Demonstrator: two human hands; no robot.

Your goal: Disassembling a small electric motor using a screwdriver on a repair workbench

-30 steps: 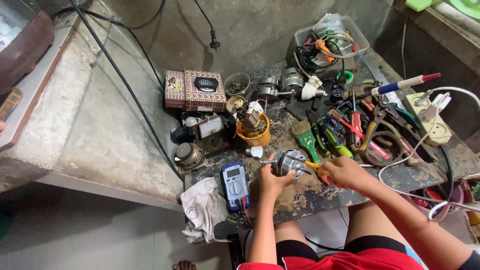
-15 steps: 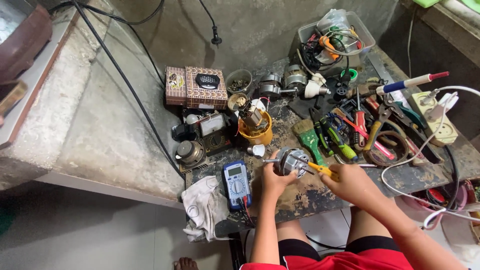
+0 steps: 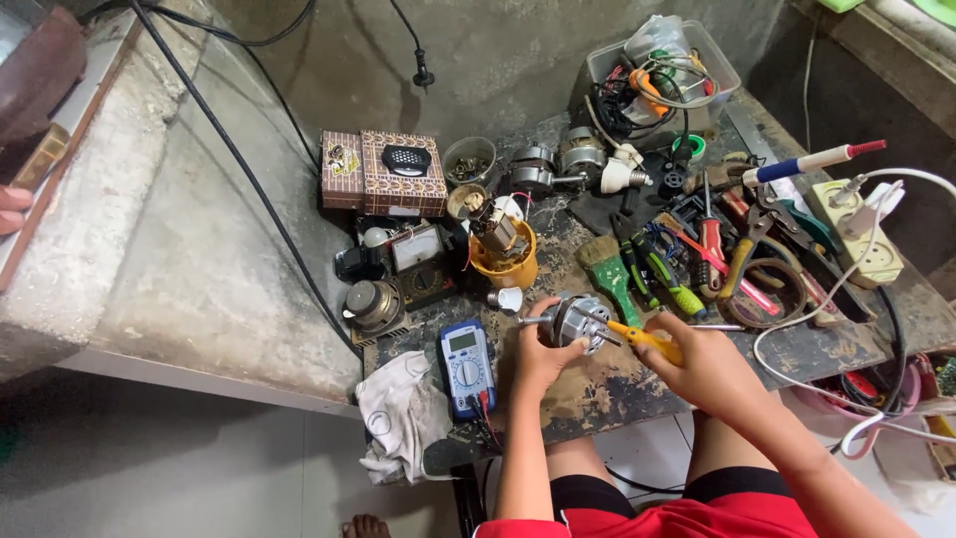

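Observation:
My left hand grips a small round electric motor by its side, holding it just above the worn workbench. A thin shaft sticks out of the motor to the left. My right hand is closed around a yellow-handled screwdriver, whose tip touches the right face of the motor. A blue multimeter lies just left of my left hand.
A green-handled brush, pliers and screwdrivers crowd the right of the bench. A yellow cup with a part, an analogue meter, patterned boxes, a plastic bin, a power strip and a rag surround it.
Both hands stay on the motor and screwdriver; the view has shifted slightly, and nothing else has visibly moved.

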